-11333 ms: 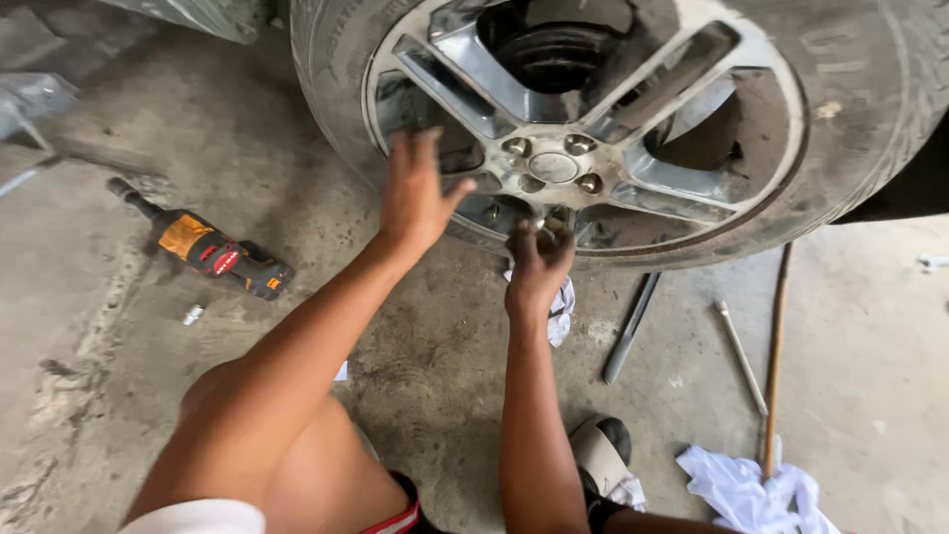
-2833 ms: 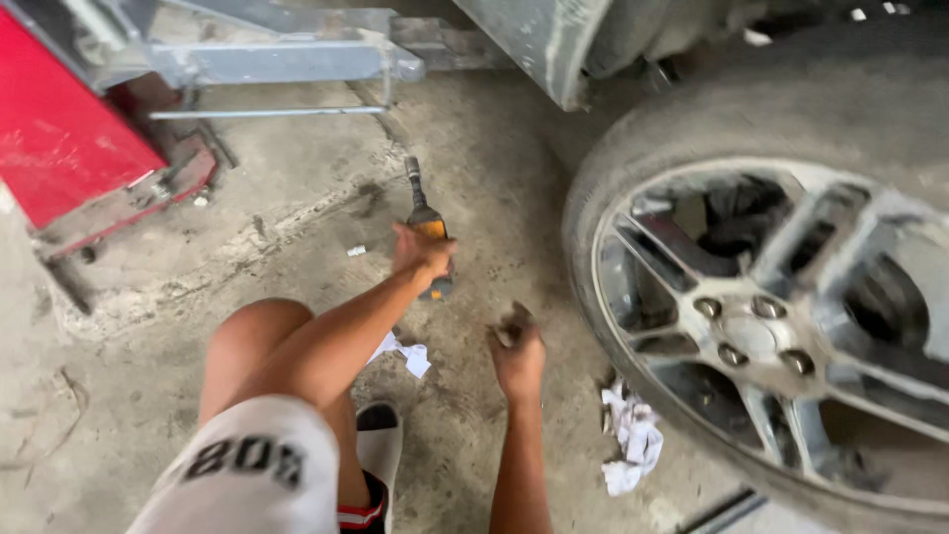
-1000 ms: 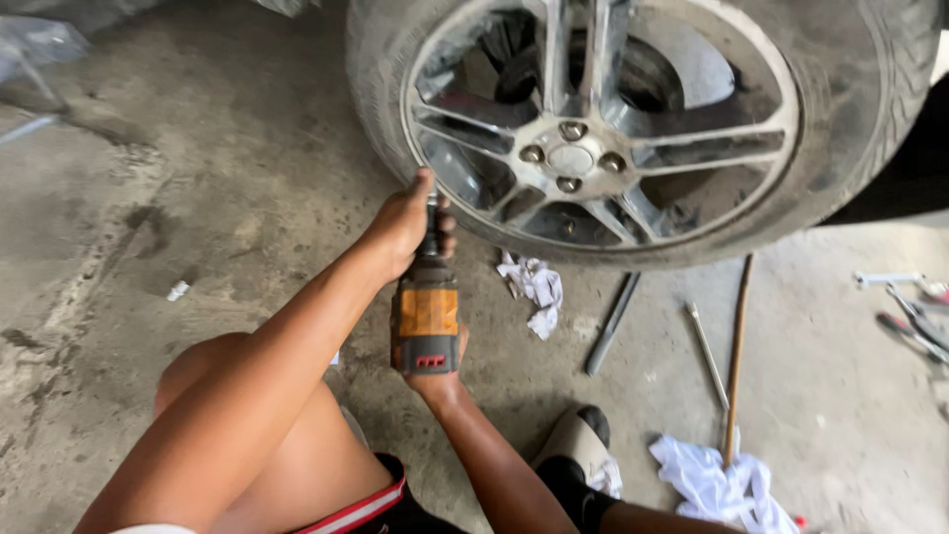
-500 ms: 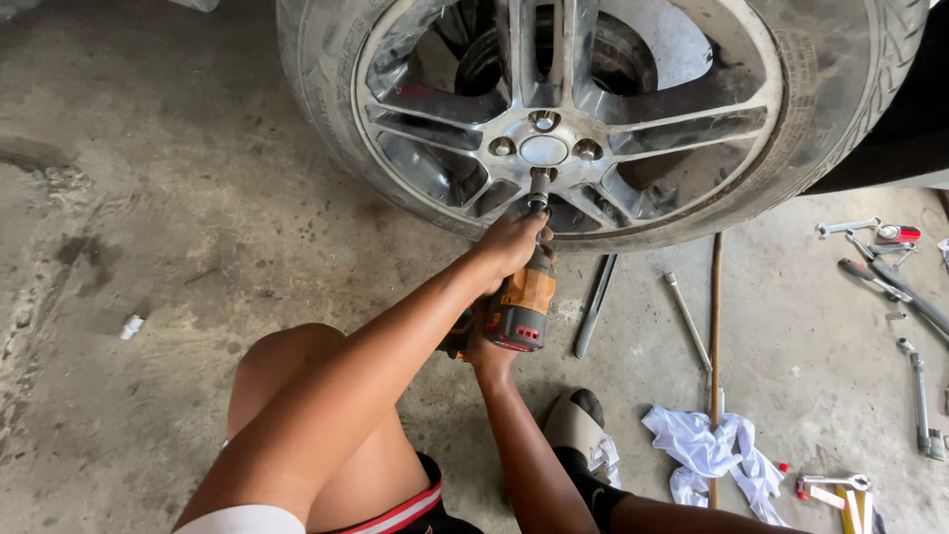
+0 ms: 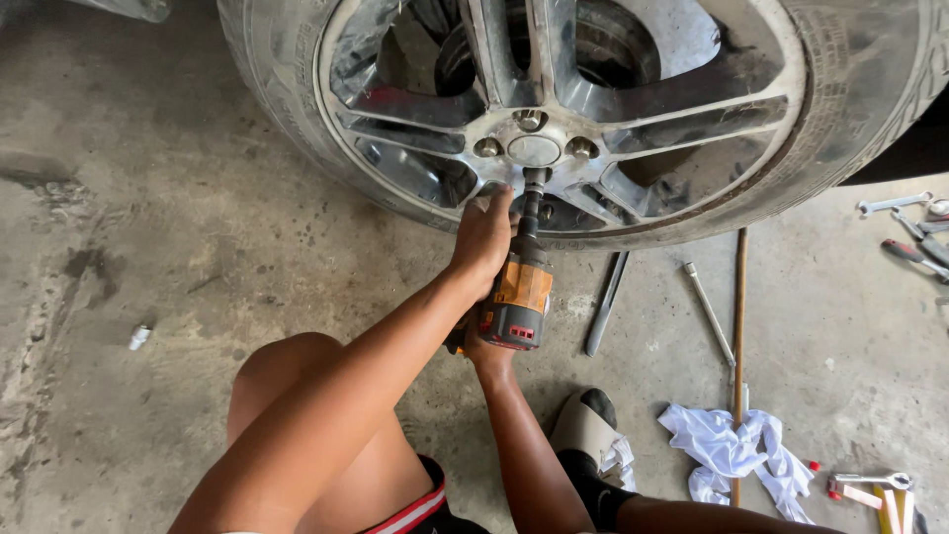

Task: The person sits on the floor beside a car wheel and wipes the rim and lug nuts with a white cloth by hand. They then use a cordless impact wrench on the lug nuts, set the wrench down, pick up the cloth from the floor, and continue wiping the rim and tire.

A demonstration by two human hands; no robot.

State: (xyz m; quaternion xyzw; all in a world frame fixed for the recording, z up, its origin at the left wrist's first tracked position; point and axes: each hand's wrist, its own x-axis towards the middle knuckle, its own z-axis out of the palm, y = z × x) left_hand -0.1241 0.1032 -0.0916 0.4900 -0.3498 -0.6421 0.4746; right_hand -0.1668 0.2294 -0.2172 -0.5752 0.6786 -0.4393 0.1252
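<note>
Stained concrete floor (image 5: 148,218) fills the left of the frame, open and bare but for a small white bit at mid-left. Across the top stands a car wheel (image 5: 593,109). At centre, an orange impact wrench (image 5: 516,297) points up, its socket on the lowest lug nut. Left hand (image 5: 482,237) wraps the wrench's front; right hand (image 5: 474,341) grasps its handle, mostly hidden. Bars, rag (image 5: 732,445) and wrenches crowd the lower right.

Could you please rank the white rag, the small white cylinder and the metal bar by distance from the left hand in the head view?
1. Metal bar, just right of the left hand.
2. White rag, lower right.
3. Small white cylinder, far left.
</note>
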